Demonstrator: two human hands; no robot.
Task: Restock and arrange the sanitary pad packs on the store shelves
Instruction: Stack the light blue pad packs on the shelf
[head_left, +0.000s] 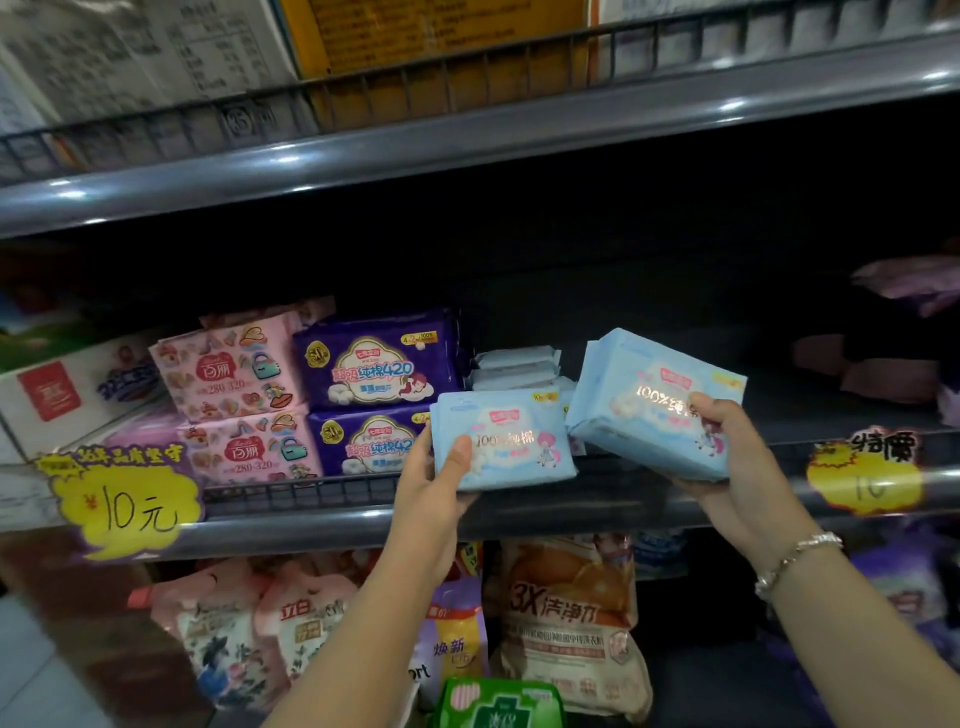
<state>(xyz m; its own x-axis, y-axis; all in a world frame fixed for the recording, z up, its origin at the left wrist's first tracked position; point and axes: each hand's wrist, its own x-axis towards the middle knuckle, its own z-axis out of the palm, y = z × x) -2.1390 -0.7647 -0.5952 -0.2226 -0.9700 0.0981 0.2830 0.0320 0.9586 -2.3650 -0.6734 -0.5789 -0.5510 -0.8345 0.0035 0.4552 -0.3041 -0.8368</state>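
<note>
My left hand (441, 475) grips a light blue pad pack (511, 441) by its lower left corner, thumb on the front, at the middle shelf's front edge. My right hand (727, 452) holds a second light blue pad pack (644, 410), tilted, a little higher and to the right. Behind the two packs lie more pale blue packs (514, 366) stacked on the shelf. To the left stand two purple pad packs (376, 371), one on the other, and two pink pad packs (231, 371) beside them.
The middle shelf's rail (311, 525) carries a yellow 10-yuan price tag (127, 512) on the left and another (865, 483) on the right. The shelf space at the right is dark, with purple packs (914, 283) far right. Detergent bags (569, 623) fill the shelf below.
</note>
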